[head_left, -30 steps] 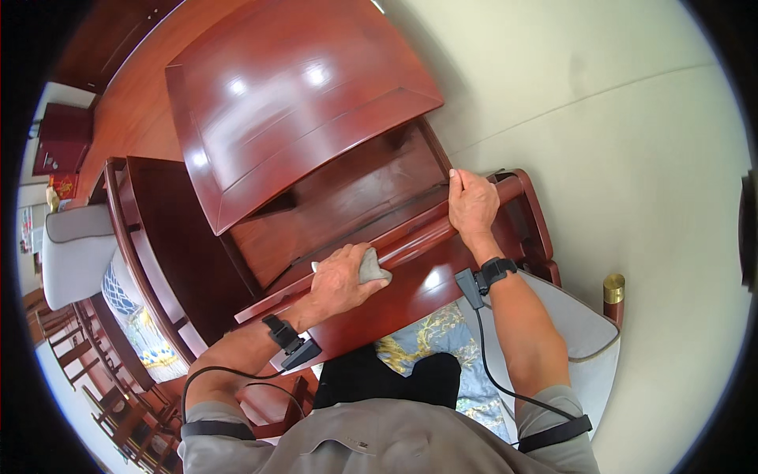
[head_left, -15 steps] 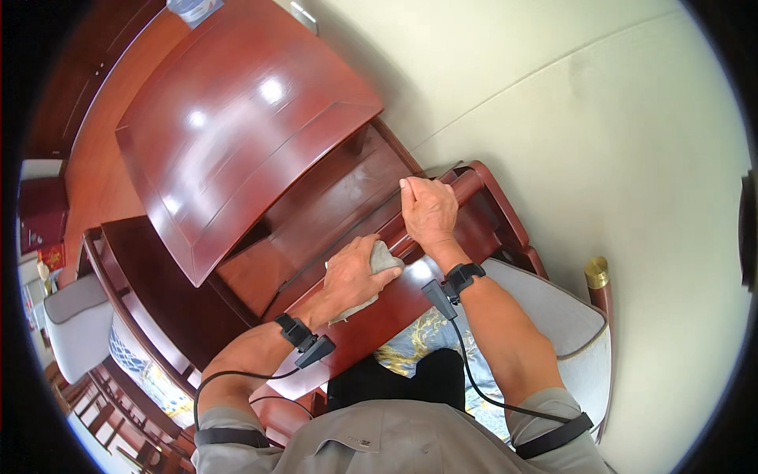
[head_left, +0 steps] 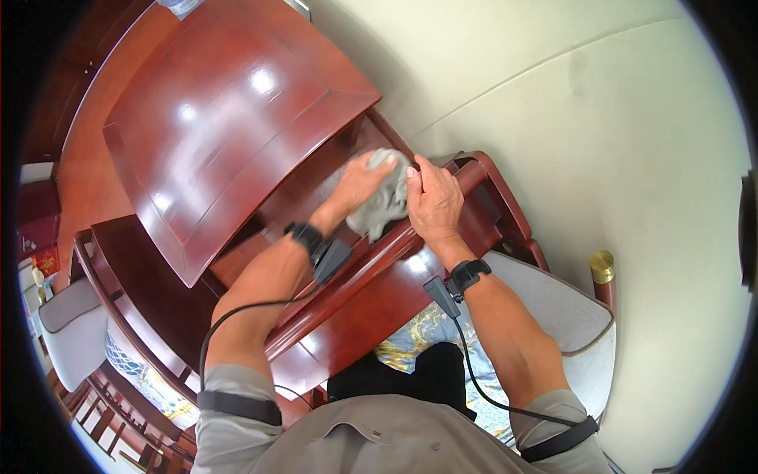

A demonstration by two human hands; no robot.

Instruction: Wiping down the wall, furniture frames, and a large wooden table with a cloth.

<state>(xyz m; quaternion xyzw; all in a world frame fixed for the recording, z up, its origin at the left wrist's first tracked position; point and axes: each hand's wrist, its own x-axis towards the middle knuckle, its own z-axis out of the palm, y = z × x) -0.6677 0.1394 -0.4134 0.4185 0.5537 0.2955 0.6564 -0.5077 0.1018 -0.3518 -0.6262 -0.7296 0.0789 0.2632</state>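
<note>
A glossy dark red wooden table (head_left: pixel 237 118) stands in front of me with its drawer (head_left: pixel 339 304) pulled out toward my body. My left hand (head_left: pixel 359 186) reaches inside the drawer near its far right end, closed on a crumpled grey cloth (head_left: pixel 383 205). Some of the fingers are hidden by the cloth, and the hand is slightly blurred. My right hand (head_left: pixel 434 201) is wrapped over the top edge of the drawer front close to its right corner, right beside the cloth. Its thumb points up toward the wall side.
A wooden armrest (head_left: pixel 505 193) and a grey cushioned seat (head_left: pixel 553 300) lie to the right. A brass-capped post (head_left: pixel 602 268) rises by the pale wall (head_left: pixel 655 158). At the left stands another chair (head_left: pixel 75 316). Cables run along both my forearms.
My left hand has moved the cloth from the drawer's front edge forward and right into the drawer's interior. The right hand stays at the edge, slightly shifted.
</note>
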